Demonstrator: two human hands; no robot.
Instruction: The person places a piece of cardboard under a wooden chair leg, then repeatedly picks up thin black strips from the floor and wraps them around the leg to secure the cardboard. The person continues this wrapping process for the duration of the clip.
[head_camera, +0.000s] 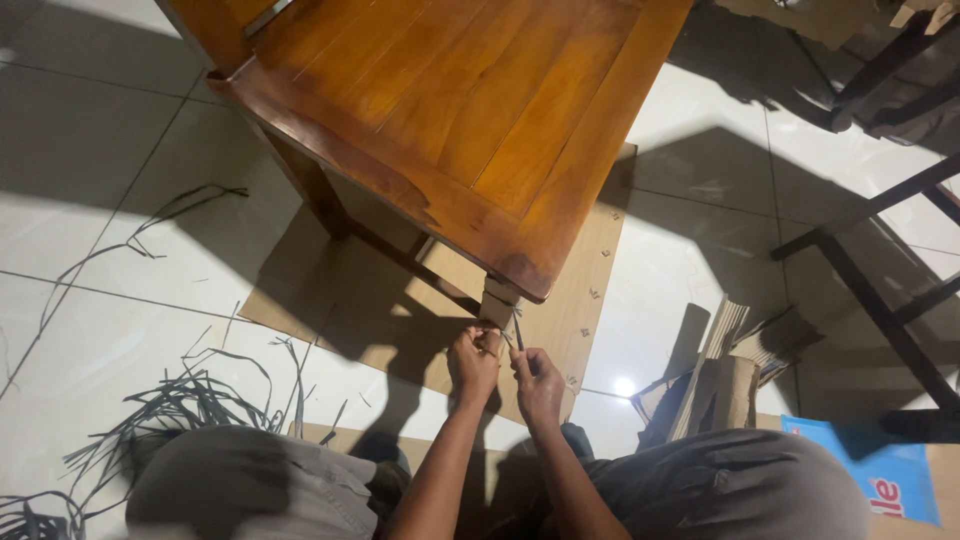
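Knees (250, 480) are spread below the wooden chair (450, 110), at whose front leg (497, 300) left hand (473, 362) and right hand (538, 385) are closed on a thin, stiff, light strip (517, 330), best pinched near its end.

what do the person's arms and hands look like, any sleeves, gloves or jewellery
Both forearms are bare as far as the view shows, with no sleeves reaching them. The left hand and the right hand wear no gloves. No watch, bracelet or ring shows, though the dim light leaves small details unclear. Grey trousers cover the knees below.
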